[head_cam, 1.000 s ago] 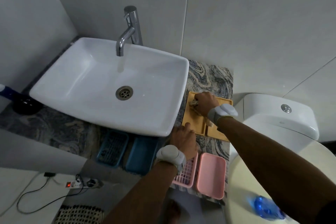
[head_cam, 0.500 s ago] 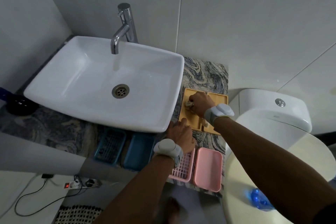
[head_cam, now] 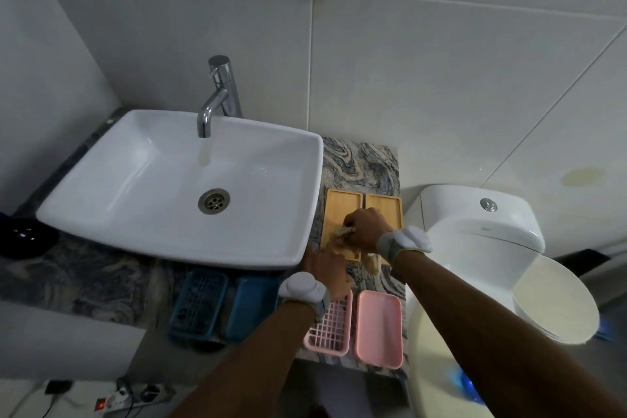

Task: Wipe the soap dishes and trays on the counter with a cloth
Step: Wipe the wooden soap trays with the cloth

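While the right hand (head_cam: 364, 227) presses a bunched beige cloth (head_cam: 341, 237) onto the left wooden tray (head_cam: 341, 205), the left hand (head_cam: 327, 270) rests flat at that tray's near edge. It grips nothing I can see.

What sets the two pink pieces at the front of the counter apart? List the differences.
The pink grid tray is an open lattice with holes right through it; the pink solid tray has a smooth closed bottom. The grid tray lies partly under the left hand and wrist, while the solid tray lies fully in view, untouched. The grid tray is on the left, the solid tray on the right. Both are pink, rounded rectangles, lying side by side on the marbled counter.
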Demonstrator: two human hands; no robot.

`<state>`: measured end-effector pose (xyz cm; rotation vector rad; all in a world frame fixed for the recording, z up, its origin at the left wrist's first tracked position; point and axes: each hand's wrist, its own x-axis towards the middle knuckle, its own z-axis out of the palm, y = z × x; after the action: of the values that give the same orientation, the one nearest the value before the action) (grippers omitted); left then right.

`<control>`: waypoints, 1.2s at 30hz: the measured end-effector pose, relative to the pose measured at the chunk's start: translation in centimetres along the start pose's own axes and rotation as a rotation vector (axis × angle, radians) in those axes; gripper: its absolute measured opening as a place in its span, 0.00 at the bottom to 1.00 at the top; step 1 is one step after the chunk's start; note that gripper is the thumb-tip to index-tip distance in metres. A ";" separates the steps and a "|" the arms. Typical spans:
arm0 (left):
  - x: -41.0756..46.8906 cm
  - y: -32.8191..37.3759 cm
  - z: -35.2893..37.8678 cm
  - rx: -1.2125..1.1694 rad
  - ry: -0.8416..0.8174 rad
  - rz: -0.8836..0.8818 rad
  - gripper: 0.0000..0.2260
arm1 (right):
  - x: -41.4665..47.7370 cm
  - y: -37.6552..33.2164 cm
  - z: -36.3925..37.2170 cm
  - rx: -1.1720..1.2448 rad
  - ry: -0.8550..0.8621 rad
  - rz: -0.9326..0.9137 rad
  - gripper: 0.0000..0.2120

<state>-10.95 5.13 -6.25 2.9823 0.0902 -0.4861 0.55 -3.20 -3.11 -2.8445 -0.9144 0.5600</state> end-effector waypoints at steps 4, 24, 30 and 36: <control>0.5 0.3 -0.6 0.018 -0.017 0.017 0.14 | -0.6 1.9 -2.1 0.108 0.122 0.084 0.11; 2.4 5.7 -0.4 0.000 0.049 0.117 0.13 | -3.2 7.0 0.6 0.148 0.165 0.213 0.14; 2.6 5.7 0.3 -0.035 0.079 0.132 0.12 | -1.6 6.8 1.6 0.054 0.153 0.195 0.12; 2.8 6.0 0.6 0.001 0.064 0.128 0.14 | 1.3 7.4 0.6 0.059 0.206 0.222 0.10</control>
<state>-8.07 -0.77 -7.09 2.9803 -0.0951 -0.3765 5.34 -8.48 -5.55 -2.8991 -0.5451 0.2985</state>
